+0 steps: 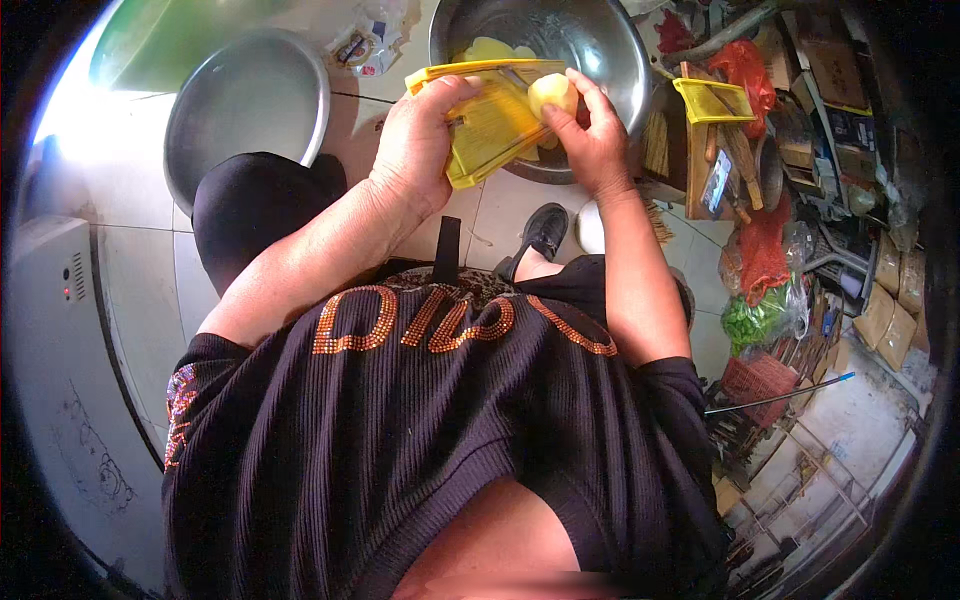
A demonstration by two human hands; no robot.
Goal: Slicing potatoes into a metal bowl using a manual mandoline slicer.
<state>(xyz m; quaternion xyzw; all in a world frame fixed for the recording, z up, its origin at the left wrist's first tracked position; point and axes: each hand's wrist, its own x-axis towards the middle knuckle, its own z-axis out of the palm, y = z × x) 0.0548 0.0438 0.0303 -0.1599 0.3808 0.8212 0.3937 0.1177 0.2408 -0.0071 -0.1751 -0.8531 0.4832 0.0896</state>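
My left hand (417, 146) grips one side of a yellow plastic mandoline slicer (486, 142), its thumb over the upper edge. The slicer is tilted above the near part of a large metal basin (604, 52). Between the thumb and fingers of my right hand (598, 142) is a peeled, pale yellow potato (553, 95), held at the slicer's right side near the blade. Whether the potato touches the blade I cannot tell. Pale yellow slices (491, 49) lie in the basin, partly hidden behind the slicer.
Left of my hands stands another metal basin (244, 112), with a plastic bag (369, 41) on the tiles beyond. Rightward are a second yellow slicer (714, 101), a phone (718, 180), bagged green vegetables (756, 319) and a red plastic basket (757, 382). A white appliance (52, 337) borders the left.
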